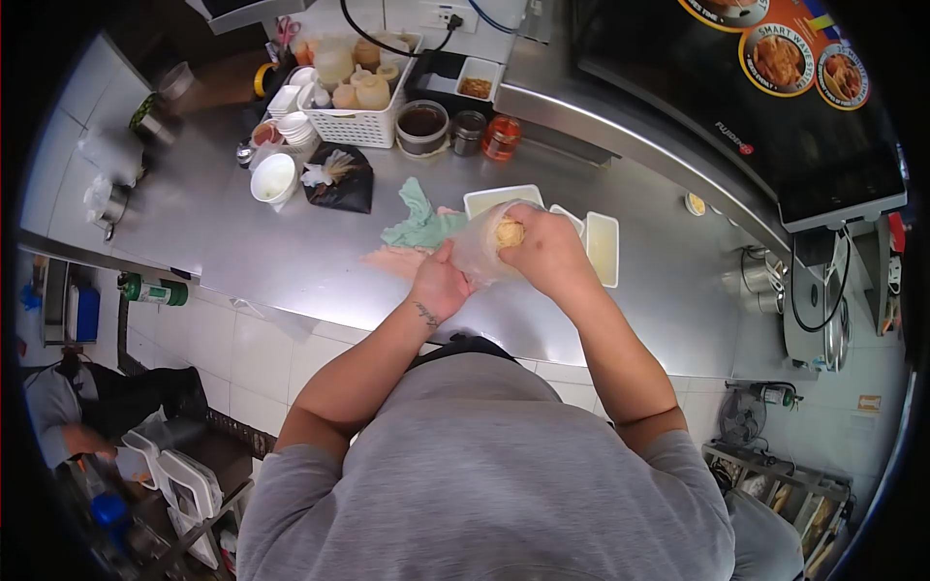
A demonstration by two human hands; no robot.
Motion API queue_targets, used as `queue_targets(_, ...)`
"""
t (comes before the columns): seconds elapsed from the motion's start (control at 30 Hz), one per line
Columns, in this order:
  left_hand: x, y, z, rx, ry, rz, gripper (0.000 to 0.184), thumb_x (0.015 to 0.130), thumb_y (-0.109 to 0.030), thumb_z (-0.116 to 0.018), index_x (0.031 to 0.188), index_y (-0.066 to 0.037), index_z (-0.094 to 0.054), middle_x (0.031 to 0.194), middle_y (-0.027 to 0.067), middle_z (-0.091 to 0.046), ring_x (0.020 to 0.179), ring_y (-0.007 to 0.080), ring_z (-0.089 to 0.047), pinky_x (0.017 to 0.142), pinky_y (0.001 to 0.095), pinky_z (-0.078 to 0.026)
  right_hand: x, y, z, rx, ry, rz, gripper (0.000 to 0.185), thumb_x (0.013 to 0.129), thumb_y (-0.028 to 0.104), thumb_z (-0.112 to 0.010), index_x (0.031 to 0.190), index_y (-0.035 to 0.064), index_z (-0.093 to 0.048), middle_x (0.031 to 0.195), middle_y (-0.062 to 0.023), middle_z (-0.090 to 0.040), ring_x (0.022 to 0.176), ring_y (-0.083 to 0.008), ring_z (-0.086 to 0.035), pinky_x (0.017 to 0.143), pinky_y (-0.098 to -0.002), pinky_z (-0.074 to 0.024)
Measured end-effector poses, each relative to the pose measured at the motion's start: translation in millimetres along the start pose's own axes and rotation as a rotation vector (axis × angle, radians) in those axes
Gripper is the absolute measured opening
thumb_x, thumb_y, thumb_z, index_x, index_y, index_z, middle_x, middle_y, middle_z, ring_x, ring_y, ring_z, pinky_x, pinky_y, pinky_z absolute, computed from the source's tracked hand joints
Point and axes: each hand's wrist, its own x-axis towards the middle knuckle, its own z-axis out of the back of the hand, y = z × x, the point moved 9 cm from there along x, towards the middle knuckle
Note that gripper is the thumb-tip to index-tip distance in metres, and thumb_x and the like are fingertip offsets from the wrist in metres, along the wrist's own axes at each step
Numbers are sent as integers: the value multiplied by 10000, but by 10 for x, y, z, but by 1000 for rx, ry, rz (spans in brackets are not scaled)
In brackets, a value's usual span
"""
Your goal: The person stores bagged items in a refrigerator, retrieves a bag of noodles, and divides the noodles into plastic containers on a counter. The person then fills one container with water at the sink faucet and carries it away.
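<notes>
My left hand (pixel 444 288) holds a clear plastic bag (pixel 473 254) from its left side, the thumb up and the fingers partly hidden behind the film. My right hand (pixel 544 248) is closed around a pale yellow, crumbly-looking clump of food (pixel 509 233) at the bag's right side. Whether the clump is inside the bag or just in front of it, I cannot tell. Behind the hands sits a white rectangular tray (pixel 481 201), partly covered by the bag. Another white tray (pixel 603 248) lies right of my right hand. A green cloth (pixel 417 215) and a pink cloth (pixel 389 259) lie beyond my left hand.
At the back stand a white basket (pixel 354 129) of squeeze bottles, a dark-filled tub (pixel 422 129) and an orange-red jar (pixel 501 137). A black bag (pixel 341 186) and white bowl (pixel 275 180) sit back left. A large black appliance (pixel 697 116) overhangs the right. Another person (pixel 73 416) works lower left.
</notes>
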Motion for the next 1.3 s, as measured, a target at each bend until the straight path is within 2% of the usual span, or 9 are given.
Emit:
queue_targets(0.17,112,309,-200,59,153,116,395,946,-343,-346,1275,-133,-411,1278,47,-478,1169,215,-464,966,395,-387,-68,-230,-211,3,97,-24,351,626,58,-632,977,52,-626,798,-198,-614,720,-336,-604,663,-353,-483)
queue_targets(0.33,368,402,230,119,72,97,411,951,-369,-331,1276,-130,-409,1267,49,-488,1139,216,-494,938,396,-418,-106,-268,11,36,-13,24,384,634,31,-625,1016,68,-628,805,-190,-620,680,-294,-611,633,-317,-485)
queue_targets(0.43,408,399,330,81,25,94,411,954,-361,-321,1269,-115,-414,1254,58,-499,1124,224,-509,920,395,-434,-113,-378,50,117,3,-39,391,632,40,-621,1020,78,-631,839,-208,-620,735,-326,-619,678,-346,-497)
queue_targets(0.67,530,512,403,156,67,128,423,943,-430,-329,1207,-134,-477,1170,29,-547,1018,196,-548,804,345,-457,-124,-676,560,458,-180,-93,382,642,-35,-648,1019,22,-635,852,-66,-659,748,-106,-608,694,-238,-492)
queue_targets(0.77,531,501,469,110,-16,134,383,944,-402,-349,1181,-137,-490,1124,29,-563,955,186,-559,740,325,-454,-166,-792,837,550,-265,-166,372,649,-36,-645,1019,-1,-628,875,-77,-657,750,-119,-614,705,-236,-493)
queue_targets(0.9,506,433,541,74,-59,104,299,924,-312,-409,1141,-132,-512,1074,34,-580,933,193,-564,739,331,-461,-151,-1187,871,643,-296,-280,385,652,-28,-652,1034,-12,-612,887,-86,-655,764,-130,-621,710,-239,-493)
queue_targets(1.1,381,345,761,94,-49,71,240,886,-240,-472,1067,-97,-535,1004,62,-593,890,207,-573,697,333,-484,-52,-1815,225,286,-138,-506,381,663,68,-685,1023,-22,-601,870,-150,-652,804,-229,-639,731,-292,-498)
queue_targets(1.2,298,304,763,48,-65,103,239,883,-232,-474,1059,-81,-534,994,74,-596,875,206,-577,672,330,-494,-24,-1844,200,-16,-222,-491,379,668,106,-693,1020,0,-602,898,-184,-641,858,-279,-625,764,-321,-487)
queue_targets(1.3,243,249,803,35,-59,116,239,884,-225,-468,1058,-76,-534,997,76,-597,878,205,-579,681,332,-499,27,-1814,221,-11,-185,-472,311,697,92,-649,1005,55,-616,921,-181,-637,876,-300,-612,781,-341,-480)
